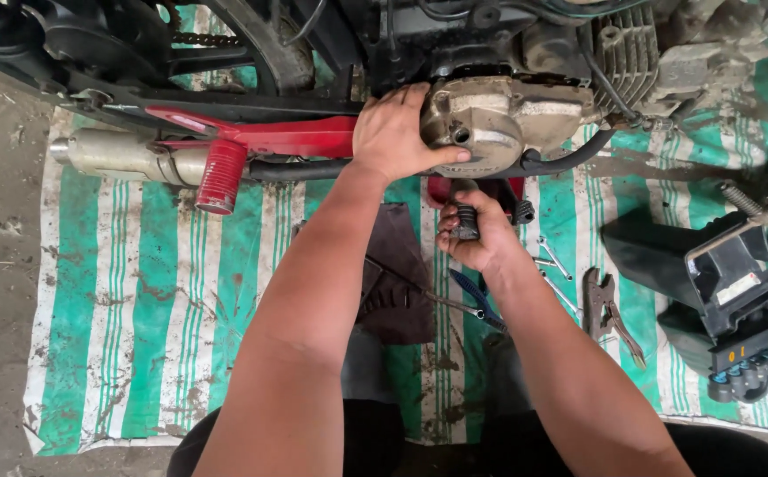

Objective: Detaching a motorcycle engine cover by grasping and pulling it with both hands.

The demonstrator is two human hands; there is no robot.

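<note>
Bracing the engine side cover [490, 124], left hand [397, 132] lies flat; right hand [472, 231] grips a black ribbed handle [465, 223] beneath; likely loosening, next needs steady turning force

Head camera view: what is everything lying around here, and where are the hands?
Motorcycle engine cover: one, grey metal, top centre.
Exhaust pipe: one, silver, upper left.
Spring: one, red, beside the exhaust.
Mat: one, green-and-white striped, on the ground.
Pliers: one, dark, right of centre.
Wrenches: several, silver, on the mat.
Black plastic part: one, far right.
Left hand: pressed on the engine cover.
Right hand: gripping a black ribbed handle.
</note>
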